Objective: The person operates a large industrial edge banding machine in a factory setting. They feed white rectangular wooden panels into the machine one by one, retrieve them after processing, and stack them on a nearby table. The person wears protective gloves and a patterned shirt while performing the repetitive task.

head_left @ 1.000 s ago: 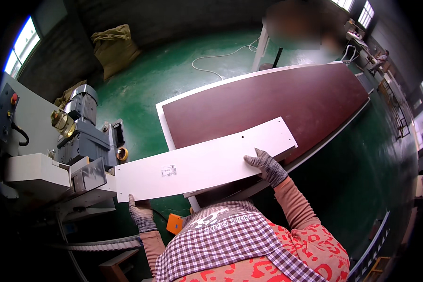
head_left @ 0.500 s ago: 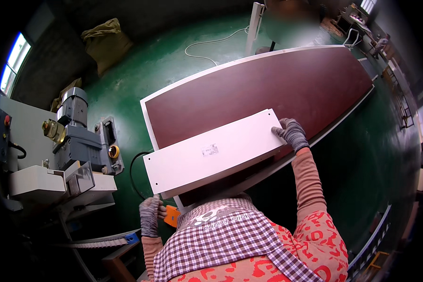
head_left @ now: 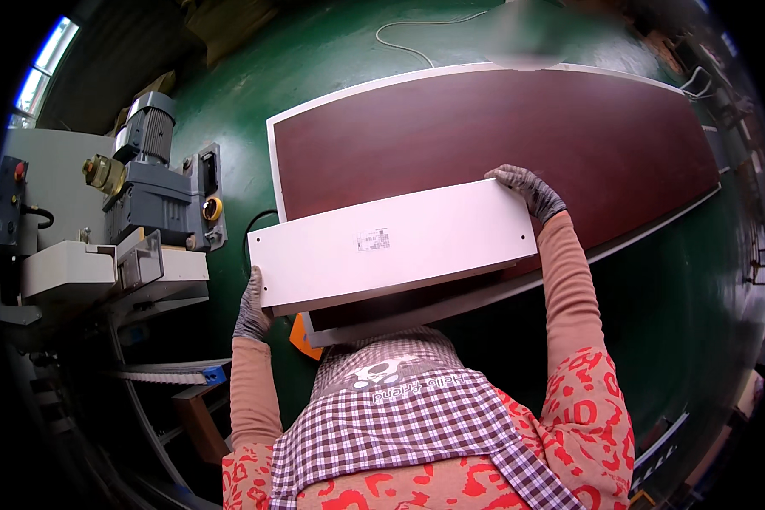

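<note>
A long white panel [head_left: 433,242], with small holes near its ends and a printed label in the middle, is between my two gloved hands over a dark red tabletop [head_left: 484,127] with a white rim. My left hand [head_left: 252,308] grips its near left corner, thumb up along the end and the other fingers hidden underneath. At the far right corner, my right hand [head_left: 531,189] wraps over the edge with its fingers bent. The panel slants slightly, its right end farther from me.
On the left stands a machine with a grey motor [head_left: 149,127] and a white housing [head_left: 72,272]. A roller rail with a blue end [head_left: 215,375] lies below it. An orange object [head_left: 304,338] shows beside the table's near left corner. Green floor [head_left: 229,102] surrounds the table.
My left hand has risen from below the panel's near left corner to grip it. My right hand has shifted to the far right corner. The panel has turned slightly, its right end nearer me.
</note>
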{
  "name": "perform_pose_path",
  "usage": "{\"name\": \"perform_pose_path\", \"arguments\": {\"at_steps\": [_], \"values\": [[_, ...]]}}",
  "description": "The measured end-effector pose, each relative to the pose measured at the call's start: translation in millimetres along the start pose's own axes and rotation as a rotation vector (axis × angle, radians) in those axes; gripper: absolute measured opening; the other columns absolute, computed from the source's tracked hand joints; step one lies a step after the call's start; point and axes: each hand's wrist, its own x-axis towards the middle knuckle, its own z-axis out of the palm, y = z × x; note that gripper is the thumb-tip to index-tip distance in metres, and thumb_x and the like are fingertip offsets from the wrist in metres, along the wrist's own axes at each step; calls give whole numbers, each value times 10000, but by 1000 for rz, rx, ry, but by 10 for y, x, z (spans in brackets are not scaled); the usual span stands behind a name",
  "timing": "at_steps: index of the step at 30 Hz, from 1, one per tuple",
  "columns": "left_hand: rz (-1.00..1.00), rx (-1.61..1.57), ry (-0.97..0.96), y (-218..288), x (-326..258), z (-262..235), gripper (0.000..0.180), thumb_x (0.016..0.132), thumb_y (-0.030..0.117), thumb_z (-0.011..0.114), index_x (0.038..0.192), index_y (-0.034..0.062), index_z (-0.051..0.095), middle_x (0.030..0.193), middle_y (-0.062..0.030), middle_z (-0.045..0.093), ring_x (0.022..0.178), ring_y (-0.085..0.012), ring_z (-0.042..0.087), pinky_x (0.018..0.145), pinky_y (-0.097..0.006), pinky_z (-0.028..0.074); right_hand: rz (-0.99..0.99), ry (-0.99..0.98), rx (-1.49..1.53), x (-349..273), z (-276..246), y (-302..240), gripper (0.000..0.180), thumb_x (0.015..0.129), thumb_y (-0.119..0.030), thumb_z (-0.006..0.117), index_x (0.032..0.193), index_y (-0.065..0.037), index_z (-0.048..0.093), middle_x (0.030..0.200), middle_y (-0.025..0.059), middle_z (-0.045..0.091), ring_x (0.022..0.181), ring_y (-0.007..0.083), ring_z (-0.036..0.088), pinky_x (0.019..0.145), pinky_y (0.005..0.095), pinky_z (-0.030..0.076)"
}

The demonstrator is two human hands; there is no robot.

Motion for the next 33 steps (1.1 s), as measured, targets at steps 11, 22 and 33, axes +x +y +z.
{"name": "perform_pose_path", "arguments": {"at_steps": [11, 22, 33], "values": [[-112, 124, -106, -35, -30, -166, 798, 793, 613, 673, 1345, 75, 468, 1244, -125, 579, 1114, -291, 576, 918, -495, 482, -73, 190, 32, -132, 78, 123, 558, 843, -435, 690, 1253, -64, 609, 1211, 68, 623, 1197, 159, 518, 1053, 323, 370], [-136, -12, -423, -226, 105, -323, 1062, 692, 706, 705, 1449, 73, 312, 1385, -138, 447, 1260, -308, 467, 1023, -486, 436, -12, 344, 798, -1247, 579, 879, 899, 753, -616, 701, 1402, -64, 418, 1345, 90, 506, 1214, 277, 484, 1030, 456, 407], [-165, -104, -152, -381, -97, -636, 1124, 625, 625, 817, 1425, -3, 340, 1348, -128, 499, 1209, -269, 521, 977, -445, 494, -142, 315, -371, -730, 461, -910, 889, 868, -725, 423, 1472, -77, 352, 1528, 119, 346, 1450, 251, 246, 1190, 437, 114]]}}
